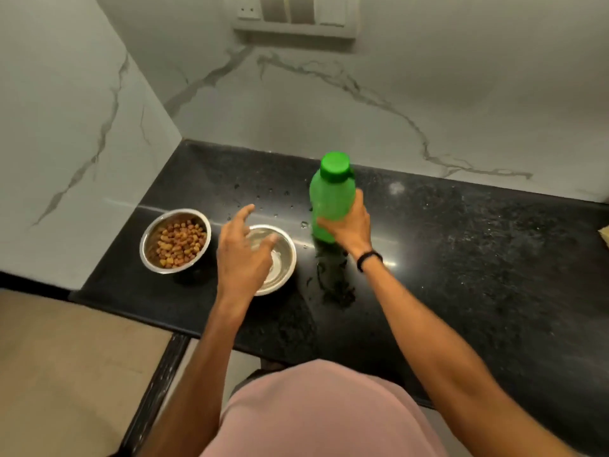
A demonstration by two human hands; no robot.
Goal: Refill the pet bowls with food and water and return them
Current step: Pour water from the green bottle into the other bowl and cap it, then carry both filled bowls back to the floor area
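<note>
Two steel bowls stand on the black counter (461, 258). The left bowl (175, 240) holds brown and yellow kibble. The right bowl (281, 258) appears to hold clear water and is partly hidden by my left hand (242, 255), which hovers over it with fingers spread and nothing in it. To the right stands a green plastic bottle (331, 196), upright with its green cap on. My right hand (349, 225) is wrapped around the bottle's lower part; a black band is on that wrist.
Water drops and a wet patch (333, 285) lie on the counter around the bottle and bowls. Marble walls close the corner on the left and behind. A switch panel (295, 14) is on the back wall. The counter's front edge runs by my waist.
</note>
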